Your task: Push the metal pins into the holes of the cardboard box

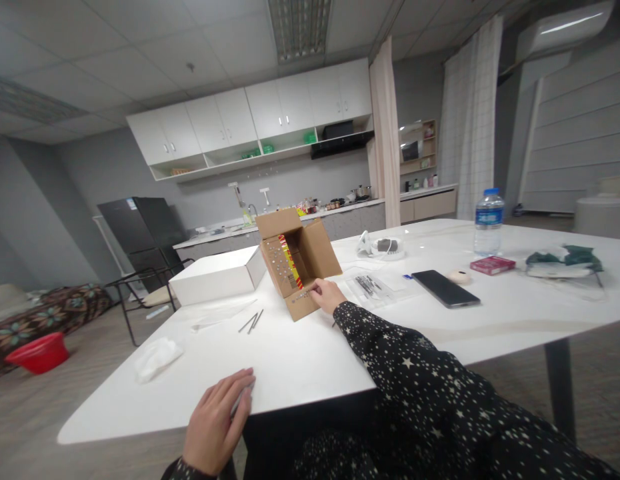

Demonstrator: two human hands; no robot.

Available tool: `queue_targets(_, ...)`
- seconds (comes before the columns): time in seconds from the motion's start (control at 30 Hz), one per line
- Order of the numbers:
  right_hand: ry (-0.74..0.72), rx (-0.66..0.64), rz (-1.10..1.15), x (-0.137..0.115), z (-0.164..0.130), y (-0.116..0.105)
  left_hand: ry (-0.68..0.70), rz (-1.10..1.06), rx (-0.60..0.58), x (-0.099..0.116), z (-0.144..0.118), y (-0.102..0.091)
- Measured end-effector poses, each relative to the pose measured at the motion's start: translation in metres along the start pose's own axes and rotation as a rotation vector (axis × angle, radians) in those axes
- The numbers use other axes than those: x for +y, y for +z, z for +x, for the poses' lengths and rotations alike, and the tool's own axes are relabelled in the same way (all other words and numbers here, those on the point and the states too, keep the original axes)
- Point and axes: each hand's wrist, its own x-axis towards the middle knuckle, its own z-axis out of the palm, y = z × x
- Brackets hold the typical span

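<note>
A cardboard box lies tilted on the white table with its flaps spread and its opening toward me. Small shiny dots cover its left flap, and a short row of them runs along the front flap. My right hand is at that front flap, fingertips pinched together; whatever they hold is too small to make out. At the near table edge rests my left hand, fingers curled, with a greyish thing partly showing between thumb and fingers. Several thin metal rods lie between my left hand and the box.
Left of the cardboard box stands a white box, with crumpled white tissue nearer me. Toward the right are clear plastic bags, a black phone, a small red box, a water bottle and a white cabled device.
</note>
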Motion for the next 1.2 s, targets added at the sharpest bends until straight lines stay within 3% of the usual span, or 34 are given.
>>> queue_targets(0.17,-0.047,-0.044,0.125,0.000,0.000,0.006,0.006,-0.006,0.013,0.000,0.000,0.000)
queue_targets(0.4,0.000,-0.112,0.285,0.002,0.002,0.014,-0.003,-0.005,0.007,0.001,0.000,-0.002)
queue_targets(0.73,-0.075,0.038,0.303,0.000,0.000,0.011,-0.008,-0.028,0.011,0.002,0.002,-0.003)
queue_targets(1.2,-0.087,0.046,0.242,0.001,0.001,0.009,-0.019,-0.029,0.015,0.001,0.000,-0.001)
